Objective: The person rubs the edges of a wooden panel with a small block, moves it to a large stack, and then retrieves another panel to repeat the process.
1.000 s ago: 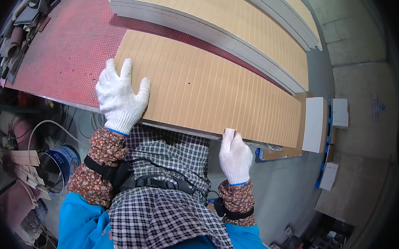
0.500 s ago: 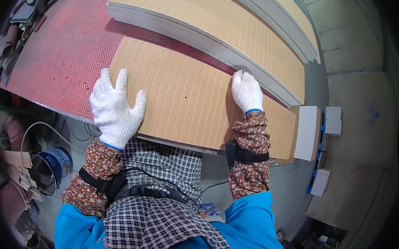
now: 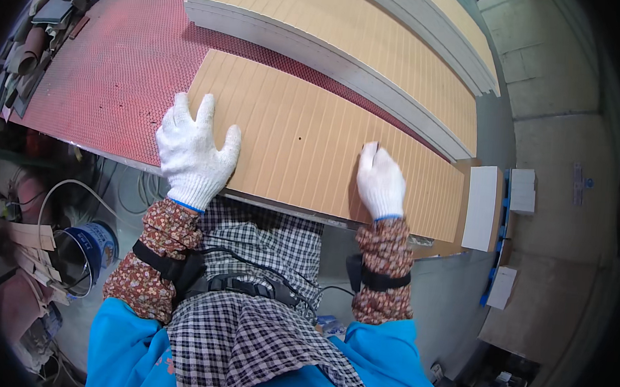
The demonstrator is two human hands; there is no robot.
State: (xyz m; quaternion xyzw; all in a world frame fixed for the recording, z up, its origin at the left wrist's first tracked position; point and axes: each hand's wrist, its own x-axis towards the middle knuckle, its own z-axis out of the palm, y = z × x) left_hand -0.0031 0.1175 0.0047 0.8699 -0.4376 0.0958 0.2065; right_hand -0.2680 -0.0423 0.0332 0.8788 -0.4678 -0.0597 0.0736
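Observation:
A tan grooved board lies flat along the near edge of the table, with a small dark dot in its face. My left hand, in a white knit glove, rests at the board's left end with fingers spread and thumb on the surface. Over the board's middle right is my right hand, gloved the same way, its fingers closed in a pinch. A small brownish edge shows at those fingertips; the rest of what they hold is hidden.
Beyond the board lie thick stacks of similar boards with pale grey sides. Red mesh matting covers the table. Scraps and rolled pieces crowd its far left. Below left stands a blue bucket; at right are white-topped stacks.
My right hand has moved from the board's far edge toward me, onto its middle. My left hand keeps its place at the left end; the whole view has shifted slightly.

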